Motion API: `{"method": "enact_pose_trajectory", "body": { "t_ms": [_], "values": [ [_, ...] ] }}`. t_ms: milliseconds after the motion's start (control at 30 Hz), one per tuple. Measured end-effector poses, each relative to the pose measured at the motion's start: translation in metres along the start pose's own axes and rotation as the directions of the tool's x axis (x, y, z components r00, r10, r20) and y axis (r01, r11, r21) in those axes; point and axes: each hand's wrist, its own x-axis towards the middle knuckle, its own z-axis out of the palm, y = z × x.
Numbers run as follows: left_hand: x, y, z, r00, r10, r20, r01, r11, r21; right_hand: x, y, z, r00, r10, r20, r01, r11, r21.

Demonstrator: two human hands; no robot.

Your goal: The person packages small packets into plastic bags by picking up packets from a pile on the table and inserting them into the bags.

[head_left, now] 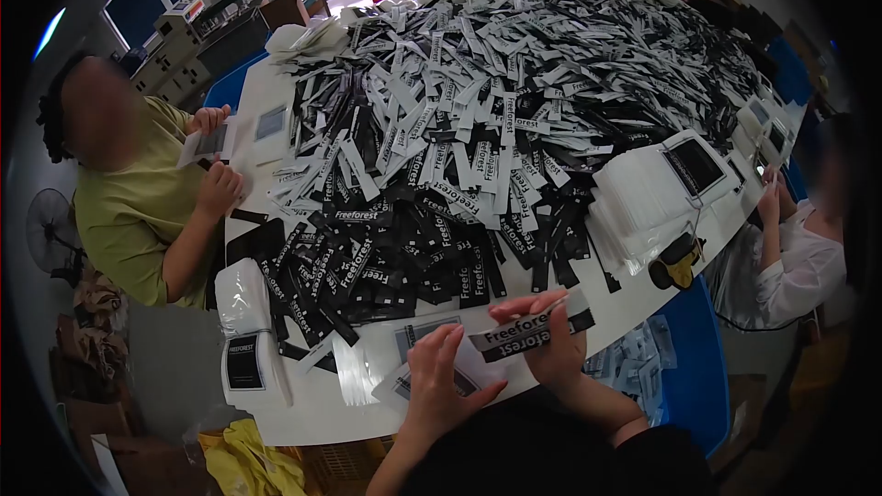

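My right hand (pixel 549 342) holds a white Freeforest strip (pixel 514 331) together with a black Freeforest strip (pixel 517 344), in front of me at the table's near edge. Just left of it, my left hand (pixel 441 377) has its thumb and fingers apart, over clear bags with printed labels (pixel 424 334). Whether it touches a bag is hard to tell. Beyond my hands lies a large heap of black strips (pixel 354 257) and white strips (pixel 478 138).
A bundle of bags (pixel 246 363) lies at the left, a larger stack (pixel 643 202) at the right, beside a yellow-black tape dispenser (pixel 678 262). People sit left and right at the white table (pixel 317 418). A blue bin (pixel 694 349) with clear packets stands below the edge.
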Motion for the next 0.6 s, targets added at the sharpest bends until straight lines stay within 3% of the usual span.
{"method": "enact_pose_trajectory", "body": {
  "t_ms": [33, 67, 133, 167, 267, 333, 400, 467, 533, 600],
  "values": [
    [-0.002, -0.002, 0.001, 1.0, 0.0, -0.001, 0.0, 1.0, 0.001, 0.0, 0.001, 0.004, 0.988, 0.154, 0.015, -0.154, 0.988, -0.031],
    [-0.007, -0.005, 0.003, 0.998, -0.01, -0.058, 0.008, 1.0, -0.02, 0.0, 0.003, 0.004, 0.988, 0.155, 0.018, -0.155, 0.987, -0.031],
    [-0.011, -0.007, 0.002, 0.993, -0.03, -0.118, 0.025, 0.999, -0.039, 0.0, 0.007, 0.004, 0.965, 0.255, 0.054, -0.212, 0.889, -0.407],
    [-0.011, -0.008, 0.0, 0.992, -0.022, -0.121, 0.022, 1.0, 0.0, 0.0, 0.003, 0.004, 0.945, 0.326, 0.003, -0.298, 0.868, -0.397],
    [-0.008, -0.007, -0.003, 0.994, -0.018, -0.107, 0.024, 0.998, 0.056, 0.003, -0.004, 0.003, 0.966, 0.252, -0.053, -0.25, 0.872, -0.421],
    [-0.007, -0.007, -0.002, 0.996, -0.015, -0.087, 0.021, 0.998, 0.067, 0.003, -0.004, -0.001, 0.969, 0.247, -0.006, -0.226, 0.877, -0.423],
    [-0.006, -0.009, 0.002, 0.993, 0.075, -0.095, -0.069, 0.995, 0.068, 0.001, -0.002, -0.001, 0.921, 0.382, 0.08, -0.265, 0.763, -0.59],
    [-0.007, -0.011, 0.004, 0.992, 0.092, -0.084, -0.087, 0.994, 0.059, 0.001, -0.002, 0.0, 0.886, 0.448, 0.116, -0.313, 0.765, -0.563],
    [-0.005, -0.009, 0.004, 0.991, 0.103, -0.08, -0.099, 0.993, 0.057, 0.003, -0.008, 0.004, 0.841, 0.54, 0.026, -0.47, 0.754, -0.46],
    [-0.002, -0.002, -0.001, 0.974, 0.023, -0.227, -0.044, 0.995, -0.086, 0.002, -0.007, 0.009, 0.85, 0.526, -0.009, -0.492, 0.789, -0.369]
  ]
}}
